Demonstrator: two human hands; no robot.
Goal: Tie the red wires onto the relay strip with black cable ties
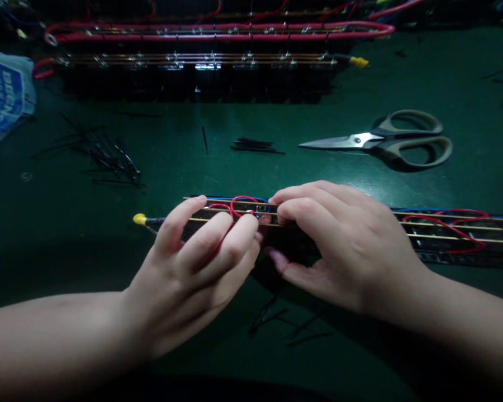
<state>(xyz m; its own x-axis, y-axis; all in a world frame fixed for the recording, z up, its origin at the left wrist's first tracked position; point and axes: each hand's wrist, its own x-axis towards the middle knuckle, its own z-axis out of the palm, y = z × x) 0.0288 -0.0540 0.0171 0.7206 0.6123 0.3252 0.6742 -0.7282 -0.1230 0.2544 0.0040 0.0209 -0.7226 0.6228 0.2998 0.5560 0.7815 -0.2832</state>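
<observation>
Nearest, at the lower centre of the frame, thin black plastic strips (310, 339) lay scattered on the dark green counter (444, 84). Above them the left hand (197, 273) had its fingers curled over the rods, its grip narrow, though whether it pinched a wire I could not tell; the right hand (347, 245) had its grip wider, thumb apart from bent fingers, its hold unclear. Under both, from centre to right edge, lay the long, narrow black assembly with brass-coloured rods (431, 237). The work looked partly done: rods and wiring were on, but glossy red wires (243, 197) rose in loose loops and seemed to need settling; their joints were too dark to judge. A thin blue wire (226, 199) ran along the far side, and a yellow-capped black lead (140, 219) stuck out left. Beyond lay grey-handled steel scissors (362, 139), and, across the top, a similar wired black unit (197, 67).
</observation>
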